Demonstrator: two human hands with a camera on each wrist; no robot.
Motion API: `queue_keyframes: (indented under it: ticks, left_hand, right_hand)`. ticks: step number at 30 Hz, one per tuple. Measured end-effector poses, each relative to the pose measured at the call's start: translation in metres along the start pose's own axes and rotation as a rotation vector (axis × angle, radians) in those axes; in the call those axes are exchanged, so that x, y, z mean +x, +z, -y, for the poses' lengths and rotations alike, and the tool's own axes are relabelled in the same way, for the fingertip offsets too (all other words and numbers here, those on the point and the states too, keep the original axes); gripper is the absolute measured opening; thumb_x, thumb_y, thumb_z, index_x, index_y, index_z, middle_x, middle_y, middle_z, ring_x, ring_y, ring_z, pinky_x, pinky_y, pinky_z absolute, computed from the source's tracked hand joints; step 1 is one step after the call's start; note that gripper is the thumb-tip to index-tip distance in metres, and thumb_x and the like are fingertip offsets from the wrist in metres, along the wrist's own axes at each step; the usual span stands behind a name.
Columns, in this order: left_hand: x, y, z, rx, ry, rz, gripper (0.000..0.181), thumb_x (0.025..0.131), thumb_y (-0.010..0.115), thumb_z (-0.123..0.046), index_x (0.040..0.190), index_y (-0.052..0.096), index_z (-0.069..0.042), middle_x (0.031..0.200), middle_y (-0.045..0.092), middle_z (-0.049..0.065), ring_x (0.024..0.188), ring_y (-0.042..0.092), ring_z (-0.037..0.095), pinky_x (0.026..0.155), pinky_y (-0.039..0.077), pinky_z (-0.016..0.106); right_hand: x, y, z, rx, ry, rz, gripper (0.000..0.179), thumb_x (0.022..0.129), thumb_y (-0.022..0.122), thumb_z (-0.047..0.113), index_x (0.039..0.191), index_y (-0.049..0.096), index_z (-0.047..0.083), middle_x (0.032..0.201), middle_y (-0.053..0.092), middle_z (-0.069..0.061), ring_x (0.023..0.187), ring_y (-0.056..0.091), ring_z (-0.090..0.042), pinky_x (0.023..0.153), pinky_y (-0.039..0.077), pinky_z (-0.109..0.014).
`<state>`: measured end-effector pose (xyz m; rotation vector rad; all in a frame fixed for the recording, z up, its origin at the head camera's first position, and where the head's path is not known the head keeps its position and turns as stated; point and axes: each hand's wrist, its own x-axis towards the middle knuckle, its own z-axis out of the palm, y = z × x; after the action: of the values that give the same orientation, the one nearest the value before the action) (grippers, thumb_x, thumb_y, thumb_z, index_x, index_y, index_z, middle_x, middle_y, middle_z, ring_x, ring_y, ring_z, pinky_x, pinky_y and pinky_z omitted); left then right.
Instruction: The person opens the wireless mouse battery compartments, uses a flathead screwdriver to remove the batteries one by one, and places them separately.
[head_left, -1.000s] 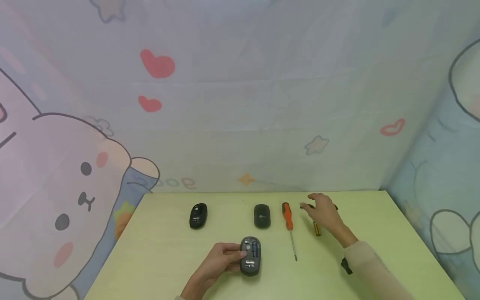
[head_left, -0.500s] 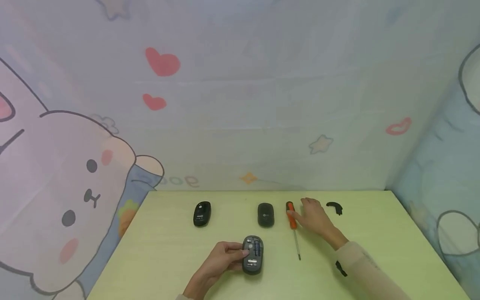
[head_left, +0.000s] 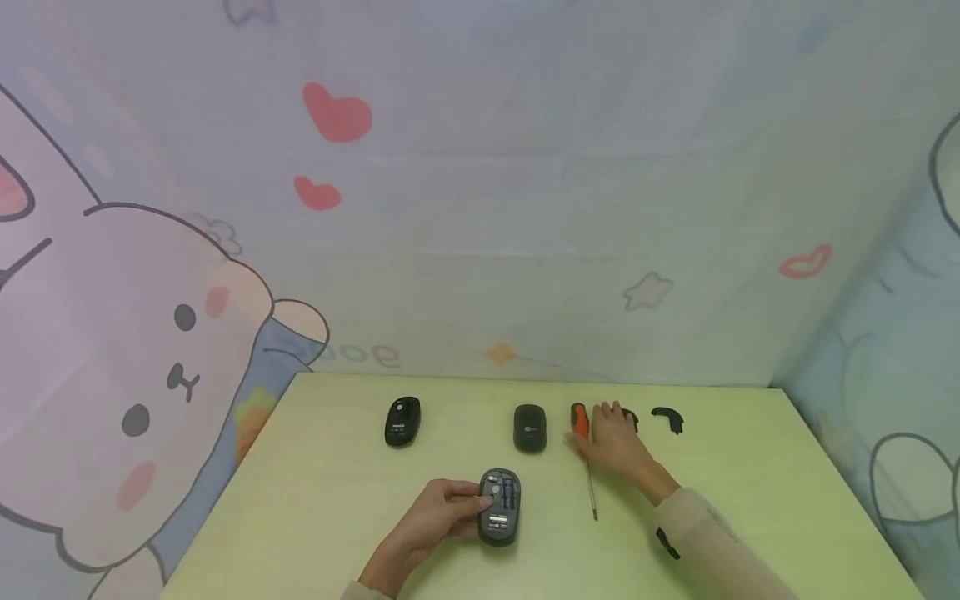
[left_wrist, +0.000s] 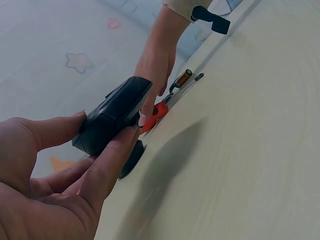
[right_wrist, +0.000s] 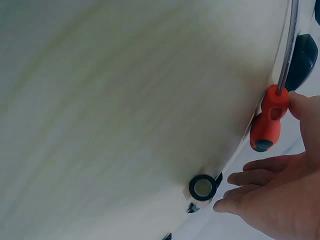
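Dark grey plastic of the mouse [head_left: 500, 510] is pinched between thumb and fingers of the left hand [head_left: 435, 523]; its underside is turned up, with batteries exposed in their bay. Fingers of the right hand [head_left: 618, 442] are loosely extended, the thumb laid at the handle of the orange screwdriver [head_left: 580, 421]; firm contact cannot be told. Left fingers are separated from the screwdriver's tip by a stretch of desk [head_left: 555, 550], whose back edge is seen just beyond the right fingers.
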<state>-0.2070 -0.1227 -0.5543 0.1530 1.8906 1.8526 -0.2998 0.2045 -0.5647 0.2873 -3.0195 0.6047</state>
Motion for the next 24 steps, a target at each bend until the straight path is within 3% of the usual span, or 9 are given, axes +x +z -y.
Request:
queue_keyframes:
  ticks: [8, 12, 16, 19, 22, 24]
  left_hand:
    - [0.0, 0.001, 0.0, 0.003, -0.012, 0.0, 0.052, 0.099, 0.073, -0.016, 0.137, 0.057, 0.017, 0.114, 0.078, 0.015, 0.095, 0.077, 0.016, 0.084, 0.068, 0.032]
    - [0.0, 0.0, 0.0, 0.005, -0.01, 0.013, 0.052, 0.1, 0.072, -0.017, 0.137, 0.058, 0.016, 0.115, 0.078, 0.017, 0.095, 0.078, 0.017, 0.085, 0.068, 0.033]
    - [0.0, -0.001, -0.001, 0.005, -0.006, 0.024, 0.051, 0.1, 0.072, -0.017, 0.136, 0.059, 0.016, 0.117, 0.078, 0.019, 0.095, 0.078, 0.016, 0.085, 0.068, 0.032]
    - [-0.001, -0.001, -0.003, 0.005, -0.008, 0.023, 0.051, 0.1, 0.071, -0.017, 0.136, 0.058, 0.017, 0.118, 0.077, 0.02, 0.096, 0.078, 0.017, 0.085, 0.068, 0.032]
    - [-0.002, 0.001, -0.003, -0.01, -0.01, 0.026, 0.051, 0.1, 0.071, -0.016, 0.136, 0.057, 0.017, 0.119, 0.077, 0.021, 0.097, 0.079, 0.019, 0.087, 0.068, 0.033]
    - [-0.002, 0.004, -0.002, -0.019, -0.014, 0.026, 0.051, 0.1, 0.072, -0.016, 0.136, 0.058, 0.017, 0.118, 0.077, 0.021, 0.097, 0.079, 0.019, 0.088, 0.068, 0.033]
  right_hand:
    - [-0.002, 0.007, 0.002, 0.012, -0.009, 0.012, 0.077, 0.106, 0.059, 0.041, 0.144, 0.042, -0.024, 0.153, 0.041, -0.046, 0.15, 0.027, -0.065, 0.122, 0.028, -0.078]
    - [-0.002, 0.009, 0.003, 0.006, -0.01, 0.003, 0.07, 0.106, 0.06, 0.038, 0.138, 0.049, -0.024, 0.151, 0.044, -0.046, 0.149, 0.03, -0.065, 0.122, 0.029, -0.078]
    - [0.001, 0.012, 0.004, 0.012, -0.003, -0.008, 0.048, 0.106, 0.061, 0.036, 0.098, 0.064, -0.011, 0.145, 0.052, -0.044, 0.148, 0.033, -0.064, 0.122, 0.031, -0.076]
    - [0.003, 0.012, 0.006, 0.025, 0.008, -0.008, 0.046, 0.105, 0.061, 0.035, 0.071, 0.053, 0.005, 0.137, 0.058, -0.042, 0.147, 0.036, -0.064, 0.124, 0.031, -0.074]
    - [0.002, 0.011, 0.009, 0.02, 0.025, -0.019, 0.052, 0.105, 0.061, 0.034, 0.062, 0.047, 0.009, 0.13, 0.063, -0.041, 0.144, 0.04, -0.063, 0.123, 0.034, -0.073]
    - [0.001, 0.009, 0.01, 0.007, 0.041, -0.027, 0.055, 0.105, 0.061, 0.033, 0.058, 0.046, 0.01, 0.128, 0.065, -0.04, 0.141, 0.045, -0.062, 0.107, 0.055, -0.065]
